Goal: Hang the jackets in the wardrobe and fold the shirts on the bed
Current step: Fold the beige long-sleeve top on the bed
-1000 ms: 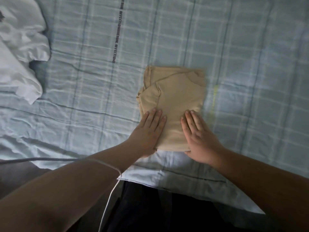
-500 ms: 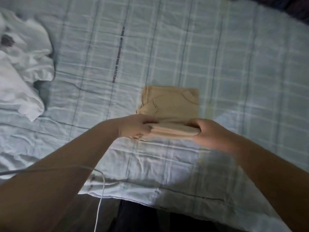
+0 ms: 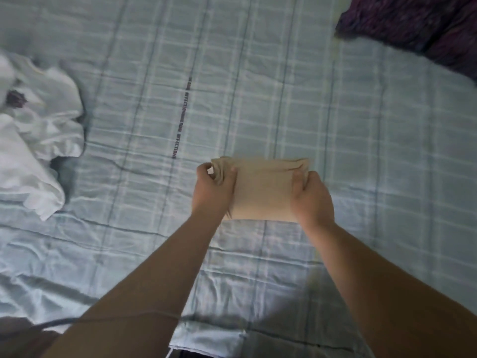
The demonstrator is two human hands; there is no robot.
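Beige shirt [image 3: 263,188] folded compact (seemingly several layers), both hands clamping side edges.

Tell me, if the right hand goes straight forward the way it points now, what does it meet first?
The right hand holds the folded beige shirt and points up the bed. Ahead lies only bare plaid bedsheet; the dark purple fabric sits further right, probably off that line.
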